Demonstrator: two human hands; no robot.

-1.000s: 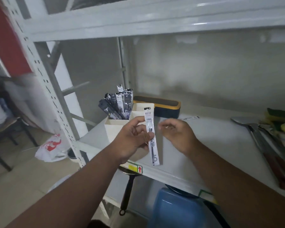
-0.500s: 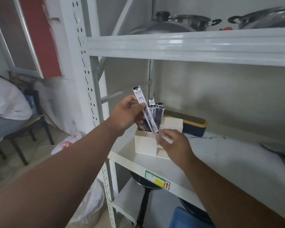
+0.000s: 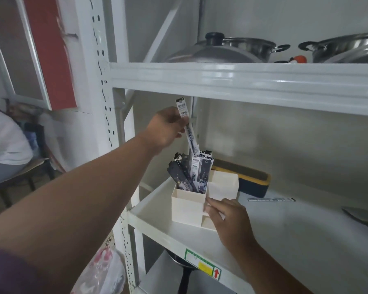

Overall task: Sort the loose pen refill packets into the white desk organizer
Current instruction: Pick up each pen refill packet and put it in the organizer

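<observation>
My left hand (image 3: 165,128) pinches a long white pen refill packet (image 3: 187,126) and holds it nearly upright, its lower tip just above the packets in the organizer. The white desk organizer (image 3: 188,205) stands near the left front of the white shelf (image 3: 285,240). Several dark and white refill packets (image 3: 191,175) stand in its left compartment. My right hand (image 3: 227,217) holds the organizer's front right edge with curled fingers. One more loose refill packet (image 3: 271,199) lies flat on the shelf to the right.
A dark case with a yellow rim (image 3: 242,179) lies behind the organizer. The upper shelf beam (image 3: 242,81) runs close above, carrying steel pots (image 3: 253,47). A perforated upright post (image 3: 102,81) stands left. A seated person (image 3: 2,145) is at far left; a plastic bag (image 3: 102,272) hangs below.
My left hand has carried the packet from in front of me up and over to the organizer's left compartment. My right hand has let go of the packet and moved onto the organizer's front edge.
</observation>
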